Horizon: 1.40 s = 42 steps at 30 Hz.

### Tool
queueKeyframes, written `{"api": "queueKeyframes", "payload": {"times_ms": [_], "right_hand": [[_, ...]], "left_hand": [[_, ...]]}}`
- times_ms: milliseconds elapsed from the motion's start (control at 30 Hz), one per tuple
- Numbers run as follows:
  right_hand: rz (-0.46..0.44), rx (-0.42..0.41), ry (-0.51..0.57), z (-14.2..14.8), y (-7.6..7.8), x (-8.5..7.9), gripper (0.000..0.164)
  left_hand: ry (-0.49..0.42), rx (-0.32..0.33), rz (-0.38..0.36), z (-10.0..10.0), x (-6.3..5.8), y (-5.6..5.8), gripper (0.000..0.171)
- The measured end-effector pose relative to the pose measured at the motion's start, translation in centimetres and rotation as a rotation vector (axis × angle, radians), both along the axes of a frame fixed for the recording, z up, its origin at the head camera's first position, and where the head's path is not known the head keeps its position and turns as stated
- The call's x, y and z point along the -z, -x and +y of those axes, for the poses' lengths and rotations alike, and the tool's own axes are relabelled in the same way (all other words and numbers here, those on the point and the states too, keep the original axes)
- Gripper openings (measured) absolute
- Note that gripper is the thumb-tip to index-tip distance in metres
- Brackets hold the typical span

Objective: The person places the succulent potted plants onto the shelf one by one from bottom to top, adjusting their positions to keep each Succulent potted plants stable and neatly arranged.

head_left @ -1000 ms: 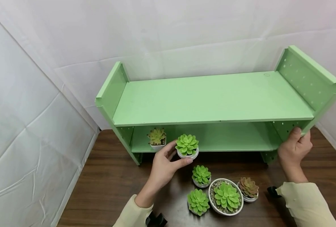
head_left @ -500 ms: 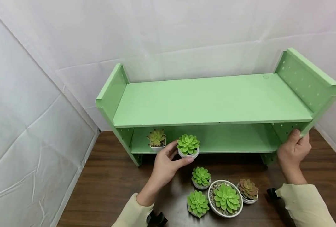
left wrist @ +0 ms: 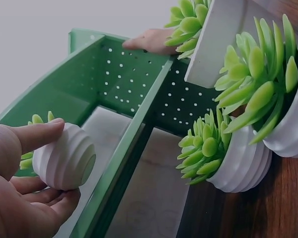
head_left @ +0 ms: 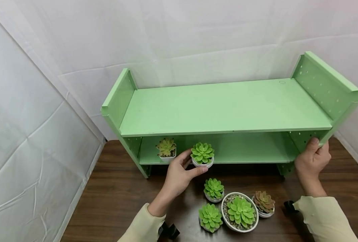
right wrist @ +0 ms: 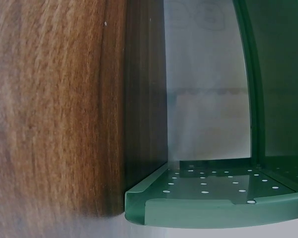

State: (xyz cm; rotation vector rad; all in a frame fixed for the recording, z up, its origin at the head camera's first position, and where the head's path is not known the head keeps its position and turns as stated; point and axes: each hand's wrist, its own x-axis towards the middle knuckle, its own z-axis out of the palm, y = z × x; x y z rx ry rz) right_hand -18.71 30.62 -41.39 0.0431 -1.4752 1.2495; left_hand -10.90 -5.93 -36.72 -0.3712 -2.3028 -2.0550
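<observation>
My left hand holds a bright green succulent in a small round white pot, thumb on one side and fingers on the other. It hangs at the front edge of the lower shelf of a green two-tier rack. With my right hand I grip the front edge of the rack's right side panel. A yellowish succulent in a square white pot stands at the left of the lower shelf, just left of the held plant.
On the wooden table in front stand two small green succulents, a larger one in a wide white bowl with pebbles, and a reddish-brown succulent. White cloth hangs behind the rack and at the left.
My left hand has shifted slightly right with the potted succulent, along the lower shelf's front edge. My right hand keeps its grip on the side panel.
</observation>
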Motion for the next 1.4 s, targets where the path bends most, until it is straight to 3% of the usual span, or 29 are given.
{"api": "queueKeyframes", "payload": {"times_ms": [633,1133,1400], "right_hand": [[0.009,0.003,0.006,-0.1,0.2,0.0,0.024],[0.004,0.01,0.004,-0.1,0.1,0.1,0.023],[0.024,-0.008,0.016,-0.8,-0.3,-0.7,0.025]], "left_hand": [[0.018,0.01,-0.032,0.5,0.0,1.1,0.072],[0.009,0.012,-0.052,0.8,-0.1,1.3,0.074],[0.009,-0.012,-0.076,1.0,-0.2,1.6,0.078]]}}
